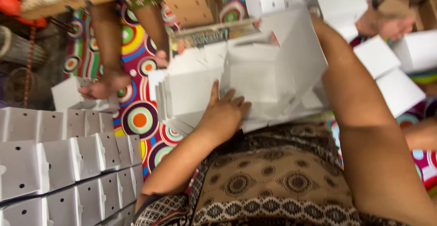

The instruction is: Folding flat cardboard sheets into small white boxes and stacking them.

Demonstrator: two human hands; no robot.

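Observation:
My left hand [224,110] lies flat, fingers spread, against a white cardboard box [273,66] that is partly folded up, resting over my lap. Under and left of it sits a stack of flat white box blanks [182,94]. My right forearm [355,98] reaches up behind the box; my right hand is hidden by the cardboard, so its grip is unseen. My lap is covered by brown patterned cloth [273,176].
Rows of finished white boxes with small holes [68,162] stand at the lower left. More white boxes [396,66] lie at the right. Another person's feet [109,82] stand on a mat with colourful circles [139,119]. Another person's hand [384,23] is top right.

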